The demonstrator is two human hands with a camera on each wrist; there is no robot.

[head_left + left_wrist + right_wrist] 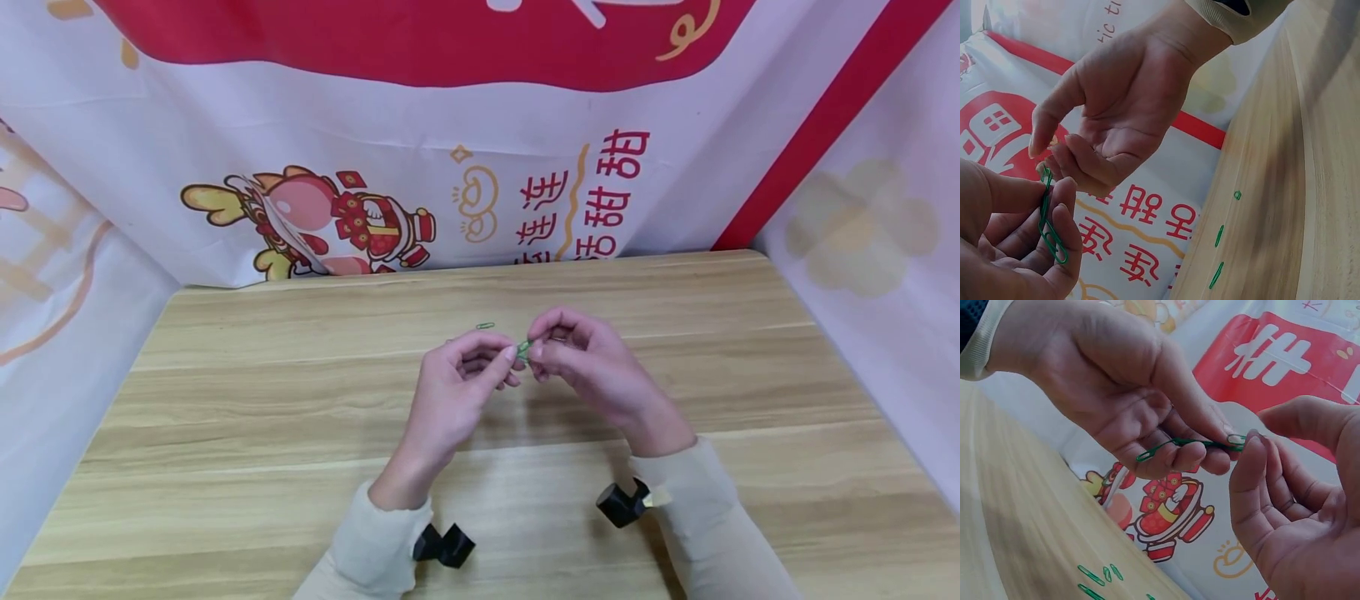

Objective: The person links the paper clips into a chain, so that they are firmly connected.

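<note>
Linked green paper clips point(1046, 215) lie across my left hand point(453, 379), pinched between its thumb and fingers. In the left wrist view, the lower end hangs past the fingertips and the upper end points at the other hand. My right hand point(592, 362) is close on the right, its fingers curled and one fingertip right at the end clip point(1236, 439). Its thumb point(1285, 415) stands a little apart from that fingertip. Whether the right fingers grip the clip, I cannot tell. Both hands are over the table.
A loose green paper clip point(485, 325) lies on the wooden table point(262, 417) beyond the left hand. Several more loose clips point(1090, 574) show in the right wrist view. A printed cloth point(465, 117) hangs along the table's back edge, with more cloth at the sides.
</note>
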